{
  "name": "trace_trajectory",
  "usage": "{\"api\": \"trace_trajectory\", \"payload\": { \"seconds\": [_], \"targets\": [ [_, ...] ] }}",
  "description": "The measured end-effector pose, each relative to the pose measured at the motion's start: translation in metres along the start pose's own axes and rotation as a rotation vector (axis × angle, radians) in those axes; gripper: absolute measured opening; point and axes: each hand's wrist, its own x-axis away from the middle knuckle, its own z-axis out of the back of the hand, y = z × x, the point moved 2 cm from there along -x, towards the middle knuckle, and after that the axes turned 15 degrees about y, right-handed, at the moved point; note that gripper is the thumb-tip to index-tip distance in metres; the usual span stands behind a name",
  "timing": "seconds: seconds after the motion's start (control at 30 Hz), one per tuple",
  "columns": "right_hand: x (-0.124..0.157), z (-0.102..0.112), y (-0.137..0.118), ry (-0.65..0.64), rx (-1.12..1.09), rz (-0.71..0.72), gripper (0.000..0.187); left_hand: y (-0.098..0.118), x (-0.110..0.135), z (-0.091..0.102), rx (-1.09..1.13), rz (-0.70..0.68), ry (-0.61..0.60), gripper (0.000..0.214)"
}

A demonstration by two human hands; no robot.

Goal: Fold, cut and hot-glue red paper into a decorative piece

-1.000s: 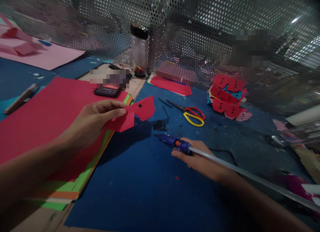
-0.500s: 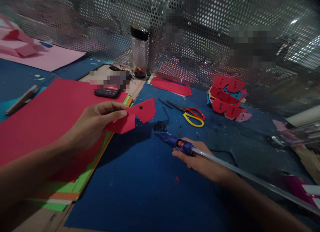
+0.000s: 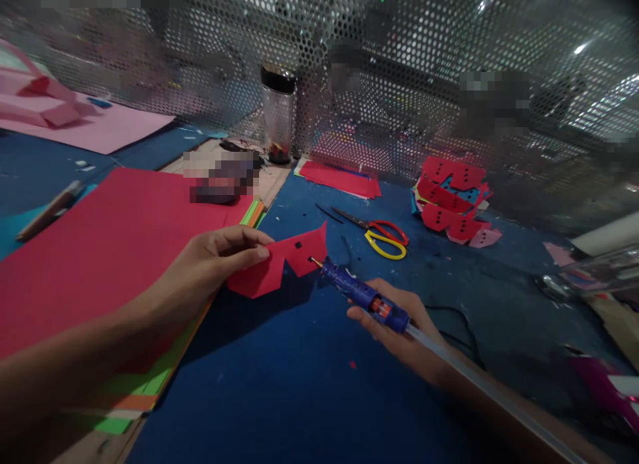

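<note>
Between thumb and fingers, my left hand (image 3: 227,257) pinches a red paper cutout (image 3: 259,274) with angled edges and a notch. A small black square (image 3: 298,245) is on its right flap. My right hand (image 3: 394,317) is wrapped round a blue hot glue gun (image 3: 357,287), with a long clear glue stick (image 3: 464,374) running out of its back. The gun's nozzle meets the right flap, and a second small black piece (image 3: 311,259) shows at its tip. Whether that piece is stuck to the paper or to the nozzle, I cannot tell.
Scissors (image 3: 387,239) with red and yellow handles lie beyond the gun. Finished-looking red cutouts with black dots (image 3: 452,201) are piled at the back right. Coloured sheets (image 3: 124,251) are stacked at left. A clear bottle (image 3: 278,118) stands by the perforated metal screen (image 3: 399,84).
The glue gun's nozzle has risen from the black bits on the table to the red cutout. My left hand has shifted right and down with the cutout. A second black piece now shows on the flap.
</note>
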Motion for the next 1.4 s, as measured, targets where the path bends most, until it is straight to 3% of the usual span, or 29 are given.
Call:
{"api": "trace_trajectory", "payload": {
  "seconds": [0.37,0.77,1.4],
  "targets": [
    [-0.003,0.0,-0.003,0.029,0.085,0.138,0.023,0.0,0.004,-0.005,-0.02,-0.018,-0.017,0.031],
    [-0.002,0.001,0.001,-0.015,0.06,0.131,0.022,0.008,0.012,-0.01,-0.022,-0.013,-0.002,0.023],
    [-0.003,0.0,0.0,0.016,0.09,0.105,0.026,0.008,0.013,-0.01,0.001,0.01,0.025,0.022]
  ]
}}
